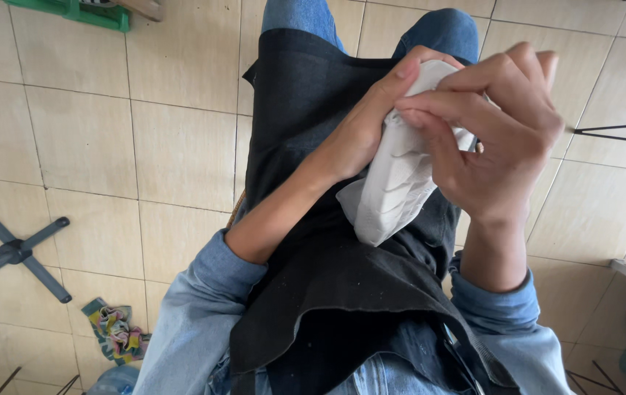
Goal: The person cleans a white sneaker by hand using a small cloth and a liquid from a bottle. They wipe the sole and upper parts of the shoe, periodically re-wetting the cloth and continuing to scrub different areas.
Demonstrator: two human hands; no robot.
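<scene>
Both sleeves (203, 307) are framing a black apron (327, 292); above the lap, the left hand (360, 132) and right hand (503, 139) are gripping a white shoe (400, 183), fingers closed; work looks unfinished.

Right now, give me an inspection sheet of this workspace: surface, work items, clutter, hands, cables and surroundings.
Surface: black apron across the lap, no table in view.
Work items: white shoe, sole side showing, held above the apron.
Clutter: crumpled multicoloured rag on the tiled floor.
Hands: left hand and right hand both grip the shoe.
Cables: nothing seen.
Surroundings: grey cross-shaped stand base at left, green object at top, thin black rods at right.
</scene>
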